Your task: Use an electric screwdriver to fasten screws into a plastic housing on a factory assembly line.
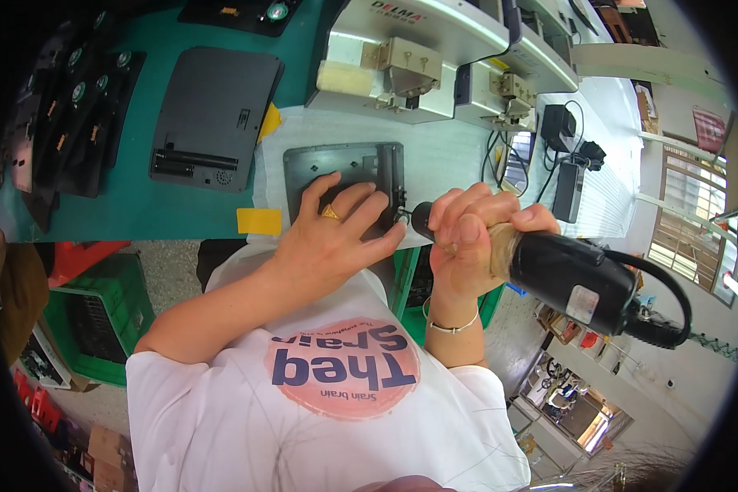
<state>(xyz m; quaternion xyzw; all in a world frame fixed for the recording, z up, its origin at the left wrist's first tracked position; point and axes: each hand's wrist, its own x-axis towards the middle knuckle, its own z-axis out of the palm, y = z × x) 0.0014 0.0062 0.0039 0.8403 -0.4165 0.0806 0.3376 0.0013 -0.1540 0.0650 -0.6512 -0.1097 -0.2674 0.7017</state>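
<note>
My left hand [336, 230] lies flat on a dark grey plastic panel [336, 164] that rests on white foam at the bench's near edge, fingers spread, a gold ring on one finger. My right hand [467, 238] grips a black electric screwdriver [566, 275] with a tan wrapped grip, and a thick black cable runs off its rear end. The tool's tip points left at the panel's right edge, close to my left fingertips. A thin bracelet circles my right wrist.
A larger dark grey cover [213, 115] lies on the green mat [139, 205] to the left, beside a stack of black parts [74, 123]. Grey machines [418, 57] stand behind the panel. Yellow tape patches, power adapters [567, 156] and a green crate [98, 320] are around.
</note>
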